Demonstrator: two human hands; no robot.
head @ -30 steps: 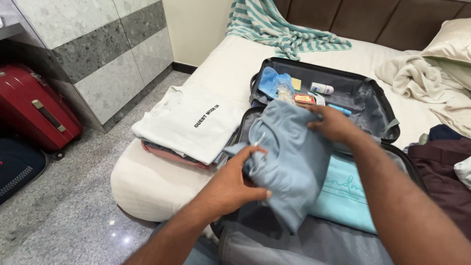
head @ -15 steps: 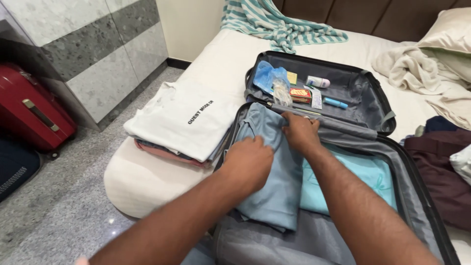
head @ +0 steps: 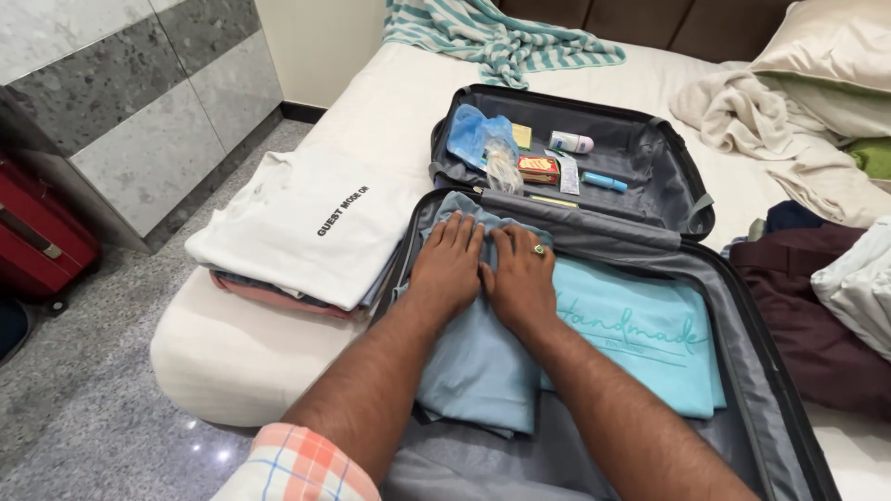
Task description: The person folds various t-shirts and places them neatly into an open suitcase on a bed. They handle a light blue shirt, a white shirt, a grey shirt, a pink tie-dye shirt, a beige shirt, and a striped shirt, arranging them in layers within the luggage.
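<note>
Head view: your left hand [head: 448, 264] and right hand [head: 521, 278] press flat, fingers spread, on the grey-blue folded garment [head: 478, 366] inside the suitcase [head: 789, 408], a turquoise shirt [head: 640, 339] just right of them.

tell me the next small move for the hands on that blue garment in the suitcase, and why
Probably slide both hands toward the near end, smoothing it flat. The left hand and right hand press only the far end of the grey-blue garment, whose near edge looks bunched beside the turquoise garment in the suitcase.
</note>
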